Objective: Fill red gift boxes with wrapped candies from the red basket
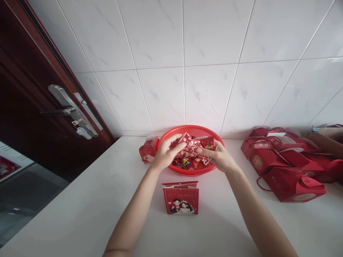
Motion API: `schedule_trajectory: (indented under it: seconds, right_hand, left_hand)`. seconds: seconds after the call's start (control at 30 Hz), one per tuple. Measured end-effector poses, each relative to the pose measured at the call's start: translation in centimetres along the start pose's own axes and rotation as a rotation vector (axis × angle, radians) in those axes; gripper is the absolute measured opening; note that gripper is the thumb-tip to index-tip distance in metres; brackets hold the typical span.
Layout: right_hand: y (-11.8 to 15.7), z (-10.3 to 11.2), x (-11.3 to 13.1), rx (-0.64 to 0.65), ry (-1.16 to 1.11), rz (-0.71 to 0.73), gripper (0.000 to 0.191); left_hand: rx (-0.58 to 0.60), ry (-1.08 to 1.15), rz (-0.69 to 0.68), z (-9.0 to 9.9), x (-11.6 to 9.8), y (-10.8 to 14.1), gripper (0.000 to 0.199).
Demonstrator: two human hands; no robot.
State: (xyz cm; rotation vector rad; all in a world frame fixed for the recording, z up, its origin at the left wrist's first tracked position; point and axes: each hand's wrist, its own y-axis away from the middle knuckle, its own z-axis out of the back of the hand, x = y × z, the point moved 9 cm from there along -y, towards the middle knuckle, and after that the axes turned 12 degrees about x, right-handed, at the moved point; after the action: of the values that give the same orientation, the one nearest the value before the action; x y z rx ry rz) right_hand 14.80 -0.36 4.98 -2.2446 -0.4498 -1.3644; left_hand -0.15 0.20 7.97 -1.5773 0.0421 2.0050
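Note:
Both my hands are over a red plastic basket [191,172] filled with wrapped candies [184,161]. Between the thumb and fingers of my left hand [169,151] is a red candy packet [187,140] with pale markings. My right hand [220,155] pinches red-and-white candy packets [205,157], with a darker red one [207,142] at its fingers. In front of the basket, nearer to me, a red gift box [180,200] stands upright with its top open; a cartoon bride and groom are printed on it. What the box holds cannot be seen.
A small red box [149,150] stands left of the basket. Several red gift boxes [289,160] with handles are piled at the right, beside a cardboard box [327,139]. White tiles [160,96] rise behind the white table [107,200]; a dark door [40,71] is at the left.

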Motion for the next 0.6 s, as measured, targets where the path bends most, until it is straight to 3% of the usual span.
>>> schedule_trajectory:
  seconds: [0.23,0.43,0.6]
  right_hand:
    - [0.53,0.4,-0.09,-0.034,0.04,-0.018,0.032]
    - [0.37,0.21,-0.27,0.008,0.146,-0.043,0.039]
    - [0.31,0.37,0.0,0.016,0.19,-0.041,0.038]
  left_hand:
    - [0.028,0.031,0.017,-0.2,-0.19,0.65,0.035]
    - [0.052,0.025,0.037,-0.46,-0.32,0.82,0.027]
    - [0.016,-0.027,0.052,-0.18,0.36,0.67,0.033]
